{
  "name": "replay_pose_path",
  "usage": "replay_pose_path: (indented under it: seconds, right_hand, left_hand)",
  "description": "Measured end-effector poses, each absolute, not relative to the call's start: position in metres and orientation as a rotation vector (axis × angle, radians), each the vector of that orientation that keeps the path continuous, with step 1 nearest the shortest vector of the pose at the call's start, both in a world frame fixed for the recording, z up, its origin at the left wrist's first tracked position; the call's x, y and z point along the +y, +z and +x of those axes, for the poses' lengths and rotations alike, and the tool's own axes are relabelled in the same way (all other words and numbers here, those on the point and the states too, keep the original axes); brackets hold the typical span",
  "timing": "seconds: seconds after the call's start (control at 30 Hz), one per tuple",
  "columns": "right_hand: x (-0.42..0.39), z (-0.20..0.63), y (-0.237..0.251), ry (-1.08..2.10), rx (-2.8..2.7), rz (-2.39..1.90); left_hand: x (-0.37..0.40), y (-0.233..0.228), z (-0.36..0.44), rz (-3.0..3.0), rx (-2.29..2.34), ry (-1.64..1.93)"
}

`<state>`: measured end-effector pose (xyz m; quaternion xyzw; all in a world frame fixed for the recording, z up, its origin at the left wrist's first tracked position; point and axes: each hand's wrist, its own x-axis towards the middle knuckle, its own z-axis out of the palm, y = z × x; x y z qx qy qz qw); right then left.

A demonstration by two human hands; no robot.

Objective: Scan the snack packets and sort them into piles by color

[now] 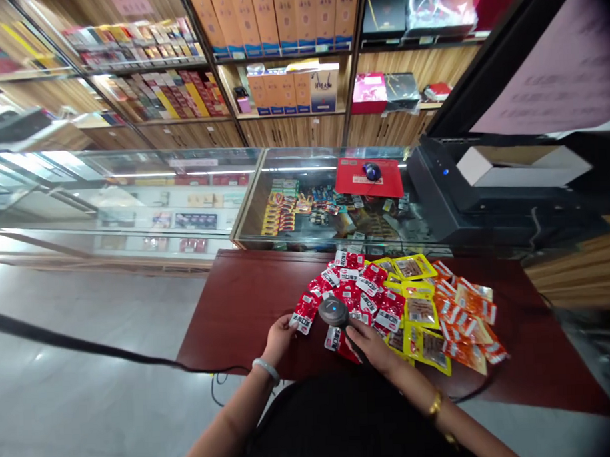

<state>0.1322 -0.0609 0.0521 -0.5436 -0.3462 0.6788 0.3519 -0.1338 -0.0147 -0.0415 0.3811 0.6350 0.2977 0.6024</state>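
Note:
My left hand (280,341) pinches the lower corner of a red snack packet (304,313) at the left edge of the pile. In my right hand (368,346) is a dark barcode scanner (333,311), gripped by its handle, with a small blue light on its head. The scanner head hangs over the red packets (369,279), just right of the packet in my left hand. Yellow packets (421,312) lie to the right of the red ones, and orange packets (468,316) lie beyond those. All rest on a dark red-brown table (247,290).
Behind the table stands a glass display counter (253,190) with a red mat (348,180) and a mouse (372,171) on it. A dark checkout machine (484,202) is at the right. A black cable (114,348) crosses at the left. Stocked shelves (283,56) line the back.

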Motion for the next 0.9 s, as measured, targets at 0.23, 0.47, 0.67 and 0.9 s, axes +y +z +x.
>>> replay_pose_path:
  seconds: [0.23, 0.47, 0.67, 0.9]
  right_hand:
    - [-0.014, 0.071, 0.043, 1.850, -0.918, -1.272]
    - [0.015, 0.042, 0.044, 1.979, -0.936, -1.256]
    - [0.029, 0.029, 0.036, 1.994, -0.966, -1.310]
    - [0.031, 0.030, 0.035, 1.967, -0.967, -1.323]
  left_hand:
    - [0.001, -0.031, -0.158, 0.873, 1.512, 0.817]
    - [0.016, -0.039, -0.184, 0.813, 1.507, 0.897]
    - [0.036, -0.047, -0.203, 0.737, 1.580, 0.909]
    - [0.075, -0.046, -0.224, 0.742, 1.730, 0.854]
